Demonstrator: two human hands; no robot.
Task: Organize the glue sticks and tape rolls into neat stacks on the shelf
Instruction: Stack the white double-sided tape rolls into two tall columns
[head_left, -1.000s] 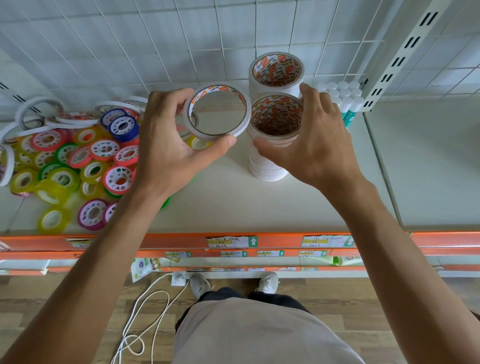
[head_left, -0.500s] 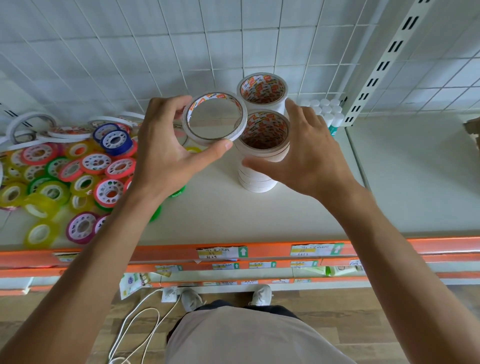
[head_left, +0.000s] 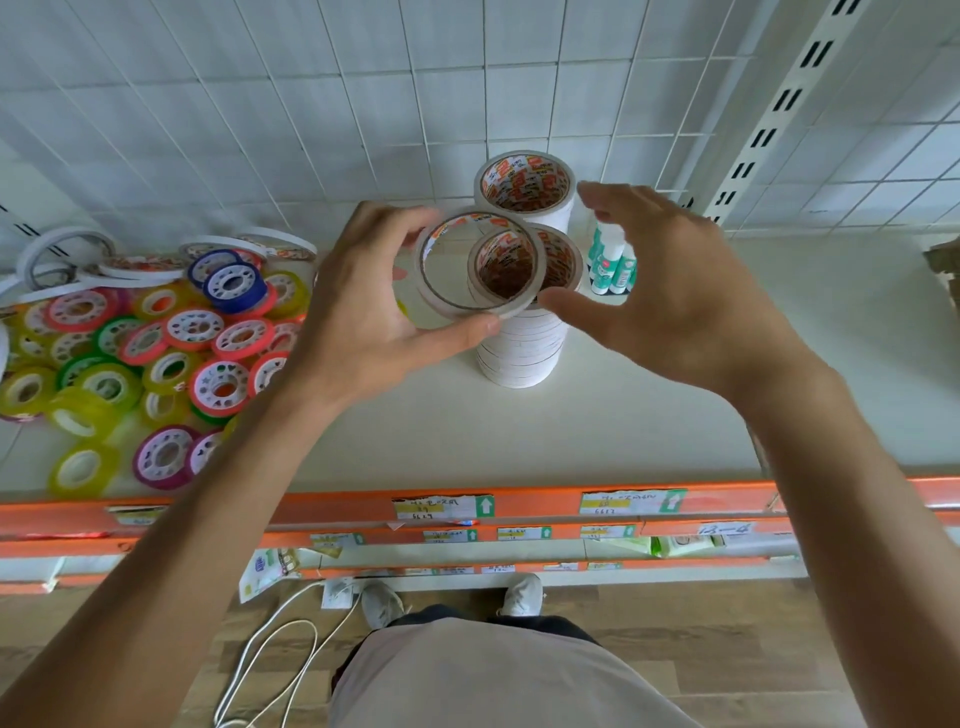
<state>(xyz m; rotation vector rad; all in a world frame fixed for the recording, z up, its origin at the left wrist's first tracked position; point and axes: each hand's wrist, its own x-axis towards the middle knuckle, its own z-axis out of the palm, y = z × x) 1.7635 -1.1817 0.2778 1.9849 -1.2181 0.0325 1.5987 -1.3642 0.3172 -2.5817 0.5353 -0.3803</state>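
Observation:
My left hand (head_left: 363, 306) pinches a thin white tape roll (head_left: 441, 301) by its rim and holds it tilted over the left edge of the near stack of white tape rolls (head_left: 519, 353). A second white stack (head_left: 524, 184) stands just behind, against the wire-grid back wall. My right hand (head_left: 670, 291) hovers beside the near stack with fingers spread and loosely curved, thumb close to the stack's top, holding nothing. Several glue sticks (head_left: 613, 265) stand upright behind my right hand, partly hidden by it.
A loose heap of small coloured tape rolls (head_left: 156, 343) covers the shelf's left part, with thin white rolls (head_left: 67, 249) behind it. The cream shelf (head_left: 467, 441) has an orange front edge with price labels (head_left: 447, 506). A slotted white upright (head_left: 779, 109) rises at the back right.
My left hand carried the thin white roll to the right, from beside the near stack to over its top. My right hand let go of the stack's side and opened slightly.

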